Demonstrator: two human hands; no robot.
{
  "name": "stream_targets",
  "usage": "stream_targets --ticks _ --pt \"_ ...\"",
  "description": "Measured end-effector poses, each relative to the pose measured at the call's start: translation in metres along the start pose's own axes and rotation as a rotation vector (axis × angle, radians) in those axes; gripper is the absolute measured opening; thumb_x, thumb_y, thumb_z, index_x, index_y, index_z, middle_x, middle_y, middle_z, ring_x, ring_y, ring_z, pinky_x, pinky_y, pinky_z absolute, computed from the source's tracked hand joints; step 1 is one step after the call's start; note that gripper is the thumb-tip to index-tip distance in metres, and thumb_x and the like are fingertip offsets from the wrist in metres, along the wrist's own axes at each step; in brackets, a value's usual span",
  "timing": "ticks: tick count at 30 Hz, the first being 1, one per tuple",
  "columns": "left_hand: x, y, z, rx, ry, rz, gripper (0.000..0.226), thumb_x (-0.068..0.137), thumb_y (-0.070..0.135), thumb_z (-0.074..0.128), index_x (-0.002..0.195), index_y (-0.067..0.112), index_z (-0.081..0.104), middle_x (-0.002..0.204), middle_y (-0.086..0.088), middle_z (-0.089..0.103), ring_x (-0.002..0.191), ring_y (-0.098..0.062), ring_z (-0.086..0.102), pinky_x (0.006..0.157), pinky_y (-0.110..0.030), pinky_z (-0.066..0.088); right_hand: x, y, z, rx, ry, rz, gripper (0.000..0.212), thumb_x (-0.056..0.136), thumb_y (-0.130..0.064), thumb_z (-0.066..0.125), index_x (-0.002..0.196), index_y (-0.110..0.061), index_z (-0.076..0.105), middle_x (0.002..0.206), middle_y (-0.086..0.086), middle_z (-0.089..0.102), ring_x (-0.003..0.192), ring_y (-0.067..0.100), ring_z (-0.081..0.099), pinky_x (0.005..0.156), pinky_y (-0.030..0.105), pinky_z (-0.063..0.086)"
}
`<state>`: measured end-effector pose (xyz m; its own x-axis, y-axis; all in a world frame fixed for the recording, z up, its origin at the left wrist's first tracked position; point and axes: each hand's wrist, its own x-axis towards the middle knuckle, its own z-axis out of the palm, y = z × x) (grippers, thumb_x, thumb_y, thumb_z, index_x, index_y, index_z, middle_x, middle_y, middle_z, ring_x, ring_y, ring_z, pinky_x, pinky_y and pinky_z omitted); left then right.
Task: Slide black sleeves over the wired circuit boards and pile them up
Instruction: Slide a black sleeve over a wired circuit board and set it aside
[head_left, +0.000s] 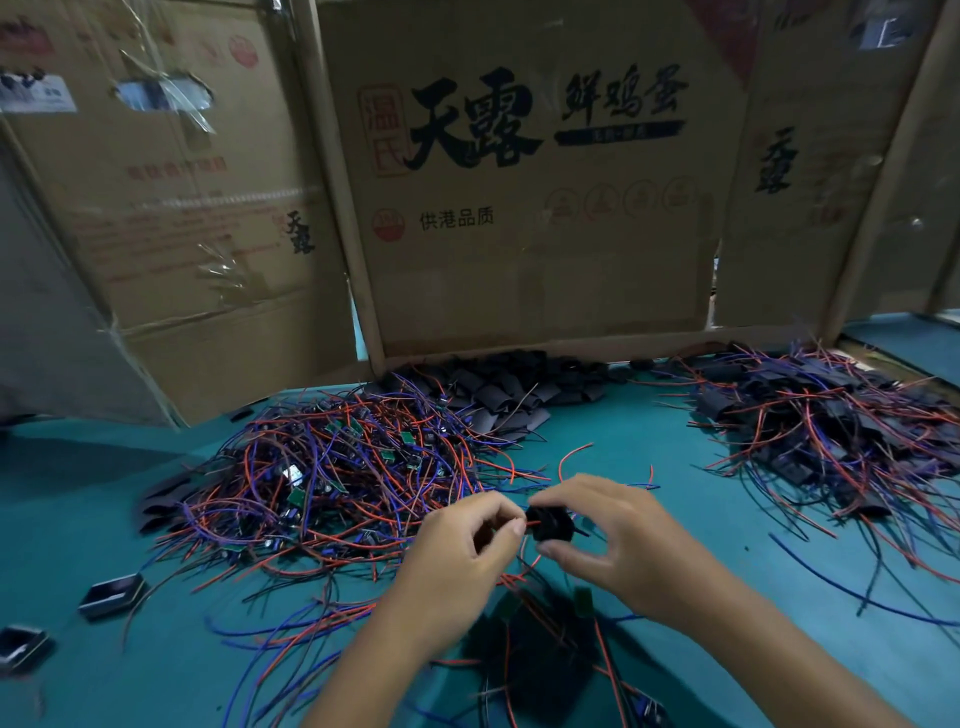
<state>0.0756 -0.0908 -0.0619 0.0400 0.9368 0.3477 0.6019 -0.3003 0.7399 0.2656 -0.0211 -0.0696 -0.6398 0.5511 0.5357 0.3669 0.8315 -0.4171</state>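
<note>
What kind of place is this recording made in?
Likely a small hand-assembly workbench. A heap of wired boards, loose black sleeves and a sleeved pile lie on a teal table, walled off by cardboard boxes.

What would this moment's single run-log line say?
step: sleeving | left hand: pinches wires | right hand: holds black sleeve | finished pile: right

sleeve (549, 521) — board inside hidden | dark heap (535, 654) — blurred | forearms cut off
</note>
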Motion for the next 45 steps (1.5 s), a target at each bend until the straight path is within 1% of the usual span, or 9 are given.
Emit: stream_targets --ticks 7,11,16,21,26,30,35,39,45 --pt "0.0 -0.006 -0.005 0.174 -0.101 -0.006 0.013 0.099 0.02 0.058 0.106 0.023 0.068 0.092 0.016 0.068 0.083 0.008 0.058 0.074 -0.011 0.04 -0.002 0.003 0.011 0.006 -0.028 0.078 0.028 0.083 -0.022 0.075 0.11 -0.016 0.067 0.1 -0.006 0.068 0.088 0.003 0.056 0.082 0.009 0.04" --pt "-0.002 -0.013 -0.032 0.252 -0.199 -0.073 0.011 0.095 0.022 0.064 0.105 0.025 0.064 0.095 0.014 0.065 0.085 0.004 0.057 0.08 -0.015 0.045 -0.003 0.007 0.013 -0.043 -0.103 0.067 0.026 0.086 -0.03 0.07 0.11 -0.02 0.065 0.102 -0.008 0.066 0.091 0.008 0.057 0.086 0.023 0.046" --pt "-0.011 -0.03 -0.062 0.332 -0.433 -0.316 0.031 0.078 0.041 0.081 0.093 0.025 0.059 0.086 0.01 0.057 0.066 -0.001 0.046 0.066 -0.019 0.04 -0.005 0.008 0.016 -0.11 -0.207 0.06 0.028 0.089 -0.038 0.064 0.114 -0.028 0.061 0.108 -0.009 0.064 0.099 0.013 0.058 0.089 0.033 0.047" --pt "-0.009 -0.034 -0.044 0.348 -0.494 -0.322 0.026 0.08 0.03 0.082 0.082 0.023 0.058 0.075 0.011 0.056 0.057 -0.001 0.044 0.059 -0.019 0.038 -0.004 0.005 0.021 -0.13 -0.247 0.028 0.03 0.089 -0.039 0.061 0.118 -0.03 0.061 0.112 -0.01 0.062 0.107 0.012 0.055 0.093 0.031 0.044" --pt "-0.007 -0.035 -0.043 0.39 -0.416 -0.23 0.022 0.083 0.038 0.077 0.086 0.024 0.061 0.075 0.01 0.063 0.062 0.0 0.053 0.061 -0.019 0.043 -0.005 0.004 0.025 -0.135 -0.222 0.034 0.033 0.089 -0.042 0.06 0.121 -0.033 0.059 0.113 -0.011 0.06 0.108 0.011 0.053 0.094 0.03 0.044" --pt "-0.005 -0.03 -0.041 0.29 -0.27 -0.16 0.016 0.086 0.031 0.076 0.087 0.025 0.061 0.076 0.003 0.068 0.069 -0.013 0.06 0.073 -0.036 0.051 -0.005 0.002 0.026 -0.14 -0.162 0.044 0.033 0.089 -0.042 0.063 0.118 -0.026 0.06 0.111 -0.007 0.062 0.105 0.016 0.055 0.093 0.031 0.044" --pt "-0.003 -0.023 -0.033 0.215 -0.166 -0.018 0.011 0.086 0.026 0.077 0.088 0.024 0.066 0.075 0.008 0.066 0.068 -0.006 0.057 0.071 -0.027 0.048 -0.004 -0.002 0.024 -0.122 -0.095 0.034 0.032 0.088 -0.037 0.067 0.115 -0.02 0.064 0.106 -0.003 0.064 0.1 0.018 0.057 0.088 0.031 0.045" --pt "-0.001 -0.017 -0.024 0.183 -0.099 0.075 0.01 0.087 0.021 0.075 0.097 0.022 0.072 0.089 0.008 0.065 0.084 -0.009 0.062 0.081 -0.03 0.05 -0.004 -0.004 0.023 -0.118 -0.074 0.03 0.028 0.087 -0.033 0.068 0.112 -0.021 0.066 0.101 -0.004 0.064 0.096 0.017 0.057 0.085 0.029 0.044" --pt "-0.001 -0.012 -0.014 0.015 -0.001 0.038 0.021 0.086 0.011 0.075 0.104 0.022 0.072 0.09 0.006 0.068 0.084 -0.008 0.065 0.079 -0.024 0.052 -0.004 -0.005 0.02 -0.071 0.018 0.068 0.026 0.085 -0.032 0.071 0.108 -0.021 0.069 0.093 -0.008 0.065 0.086 0.011 0.057 0.077 0.021 0.042"
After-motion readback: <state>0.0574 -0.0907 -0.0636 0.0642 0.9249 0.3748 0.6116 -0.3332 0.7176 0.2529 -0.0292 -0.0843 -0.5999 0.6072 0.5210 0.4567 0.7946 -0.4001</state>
